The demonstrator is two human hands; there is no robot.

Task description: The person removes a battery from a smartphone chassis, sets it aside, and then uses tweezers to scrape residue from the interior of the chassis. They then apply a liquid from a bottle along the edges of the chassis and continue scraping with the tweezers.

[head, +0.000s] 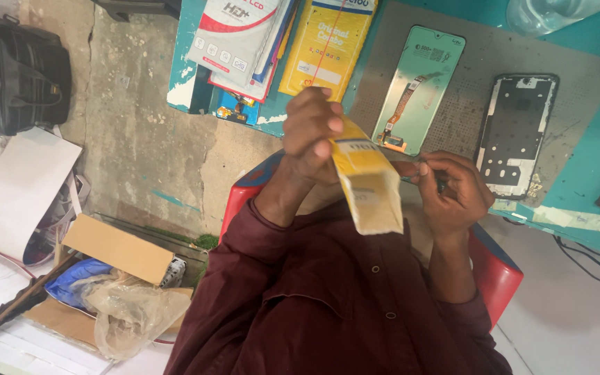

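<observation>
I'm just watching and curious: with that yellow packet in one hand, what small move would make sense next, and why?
Probably bring the right hand over to the open lower end of the flat yellow cardboard packet. The left hand pinches the packet at its top, the mouth hangs free, and the right hand sits just beside it, pinching something too small to identify.

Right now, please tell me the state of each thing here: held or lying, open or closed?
Yellow box: held up by the left hand, lower end open.
Right hand: pinching a small part, too small to tell.
Screen panel: lying flat on the grey mat, ribbon cable exposed.
Phone frame: lying on the mat, bare, without screen.
Packages: stacked on the table.
Black bag: on the floor, closed.
</observation>
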